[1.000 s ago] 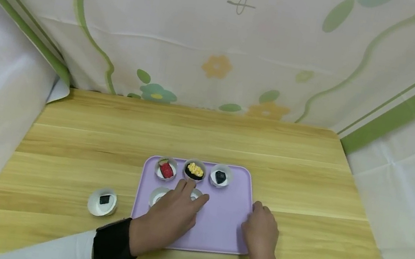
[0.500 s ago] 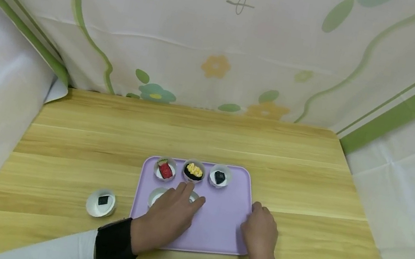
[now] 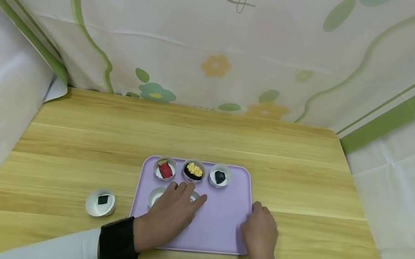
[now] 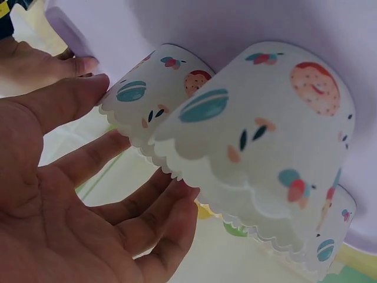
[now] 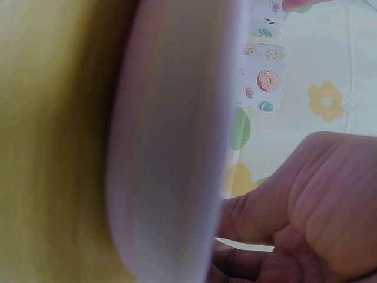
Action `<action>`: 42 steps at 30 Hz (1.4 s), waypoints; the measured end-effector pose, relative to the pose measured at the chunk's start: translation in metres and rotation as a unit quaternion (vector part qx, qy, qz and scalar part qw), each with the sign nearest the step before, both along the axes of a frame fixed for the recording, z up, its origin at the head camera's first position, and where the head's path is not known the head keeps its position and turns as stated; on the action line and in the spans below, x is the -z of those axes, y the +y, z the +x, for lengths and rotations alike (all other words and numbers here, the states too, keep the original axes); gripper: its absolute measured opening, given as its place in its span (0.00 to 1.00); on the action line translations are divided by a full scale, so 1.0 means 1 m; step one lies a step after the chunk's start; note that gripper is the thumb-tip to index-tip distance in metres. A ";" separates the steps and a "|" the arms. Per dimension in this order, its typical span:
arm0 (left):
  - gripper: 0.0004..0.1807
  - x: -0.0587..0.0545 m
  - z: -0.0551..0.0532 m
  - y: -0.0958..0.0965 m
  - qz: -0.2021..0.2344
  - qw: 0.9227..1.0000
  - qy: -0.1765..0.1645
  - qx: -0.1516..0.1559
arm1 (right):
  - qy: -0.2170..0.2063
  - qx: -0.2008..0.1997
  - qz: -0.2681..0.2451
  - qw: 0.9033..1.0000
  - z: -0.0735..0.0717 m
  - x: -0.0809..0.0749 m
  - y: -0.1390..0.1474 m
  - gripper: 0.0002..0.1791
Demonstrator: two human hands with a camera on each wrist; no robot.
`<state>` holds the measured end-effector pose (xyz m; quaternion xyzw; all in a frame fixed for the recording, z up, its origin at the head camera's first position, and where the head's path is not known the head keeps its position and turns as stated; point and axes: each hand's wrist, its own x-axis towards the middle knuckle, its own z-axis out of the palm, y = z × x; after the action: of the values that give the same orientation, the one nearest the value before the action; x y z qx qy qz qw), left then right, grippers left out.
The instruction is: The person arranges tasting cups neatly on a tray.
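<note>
My left hand [image 3: 171,218] reaches over a lilac tray [image 3: 214,232] and pinches a white paper baking cup [image 4: 147,97] between thumb and fingers. This cup stands on the tray in the nearer row; in the head view my hand mostly covers it. Beside it to the left stands another printed cup [image 4: 265,118], partly hidden from above. At the tray's right edge, my right hand [image 3: 261,234] grips the rim, its thumb [image 5: 253,215] on the tray side.
Along the tray's back stand cups with a strawberry topping [image 3: 165,170], a yellow-crumb topping [image 3: 194,170] and a dark topping [image 3: 220,177]. A separate cup [image 3: 99,208] with a dark square sits left on the wooden table [image 3: 84,140]. A patterned curtain [image 3: 185,19] hangs behind.
My left hand has shifted very slightly, its fingers still at the cup. The right hand stays on the tray's edge, and the cups look unmoved.
</note>
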<state>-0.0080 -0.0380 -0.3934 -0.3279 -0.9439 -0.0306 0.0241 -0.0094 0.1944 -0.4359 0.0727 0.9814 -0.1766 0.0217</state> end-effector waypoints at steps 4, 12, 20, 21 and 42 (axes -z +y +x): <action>0.22 0.000 0.000 0.000 -0.001 1.000 -0.007 -0.005 | -0.004 0.002 0.001 1.000 0.000 0.001 0.000 0.11; 0.34 -0.012 0.003 -0.010 0.032 0.996 -0.072 -0.036 | -0.003 0.001 0.005 1.000 0.000 0.001 -0.001 0.11; 0.29 -0.042 0.008 -0.056 0.104 0.984 -0.062 -0.135 | 0.005 -0.006 0.001 1.000 0.000 0.002 -0.002 0.11; 0.29 -0.045 0.008 -0.064 0.104 0.982 -0.060 -0.146 | 0.007 -0.006 0.002 1.000 0.000 0.002 -0.002 0.10; 0.46 -0.036 0.039 -0.142 0.069 0.948 -0.142 -0.275 | -0.011 -0.003 0.002 1.000 -0.002 0.002 0.001 0.12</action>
<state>0.0310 -0.1797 -0.3570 -0.0458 -0.9866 -0.1342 -0.0805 -0.0118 0.1949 -0.4376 0.0720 0.9815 -0.1741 0.0333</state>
